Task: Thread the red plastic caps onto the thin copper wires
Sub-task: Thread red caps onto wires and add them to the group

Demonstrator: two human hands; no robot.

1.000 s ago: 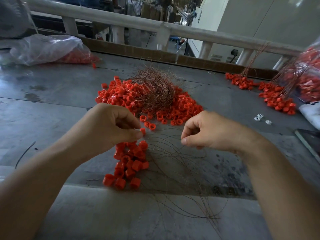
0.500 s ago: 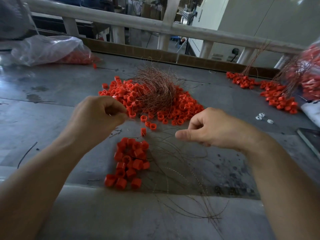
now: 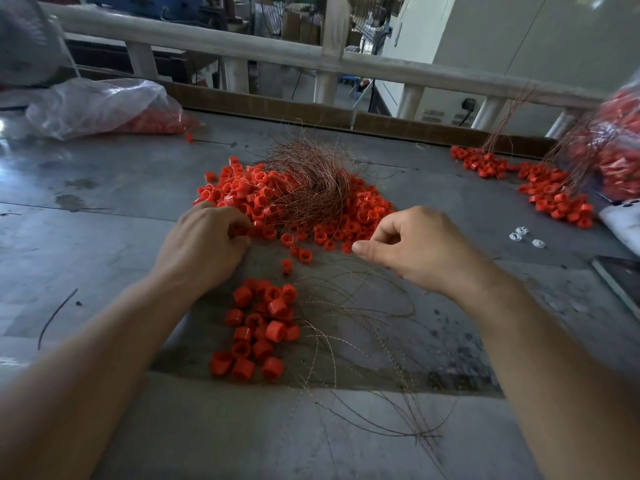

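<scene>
Now | left hand: fingers curled on red caps at pile's 7 o'clock edge, grip unclear | right hand: thumb pressed to forefinger, held wire indiscernible | copper wires: tangled atop pile, 12 o'clock | cap cluster: 6 o'clock on table

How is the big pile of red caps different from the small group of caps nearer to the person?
The big pile holds far more caps than the small group. A dense wire tangle sits on the big pile; beside the small group only loose wires spread flat. The left hand picks at the big pile's near edge; no hand touches the small group. Both are red caps on the grey table.
</scene>
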